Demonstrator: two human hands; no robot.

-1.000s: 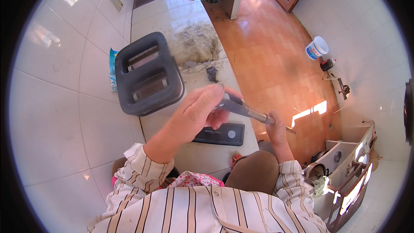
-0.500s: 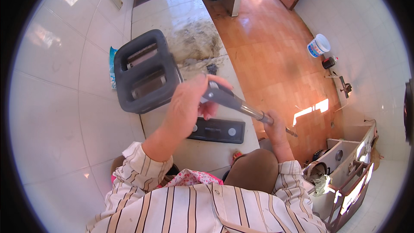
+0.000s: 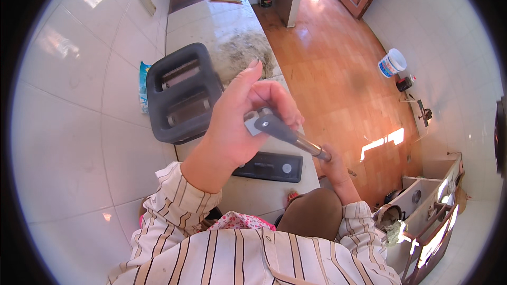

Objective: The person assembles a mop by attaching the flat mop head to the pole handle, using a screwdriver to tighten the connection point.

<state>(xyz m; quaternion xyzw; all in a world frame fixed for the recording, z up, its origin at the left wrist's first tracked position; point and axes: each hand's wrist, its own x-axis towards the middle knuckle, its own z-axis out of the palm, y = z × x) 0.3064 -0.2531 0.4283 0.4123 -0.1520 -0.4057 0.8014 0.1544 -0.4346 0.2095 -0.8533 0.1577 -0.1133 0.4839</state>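
Note:
My left hand is curled around the hinged grey joint at the end of a mop pole, its thumb raised away from the fingers. A light grey connector piece shows against the palm. Farther down, my right hand is wrapped around the metal tube. Under my left wrist lies a dark, flat rectangular mop head on the white tiled surface, separate from the pole and partly hidden by the wrist. Beyond my left hand stands a dark grey mop bucket with two long slots in its top.
A blue packet sits between bucket and wall. Grey dirt smears the tiles ahead. To the right, an orange-brown floor holds a white bucket and a dark bottle. An open-topped cabinet stands at lower right.
My left hand has turned and its thumb now points up, with the fingers looser around the joint. The pole's jointed end has shifted slightly right and down. My right hand keeps its grip.

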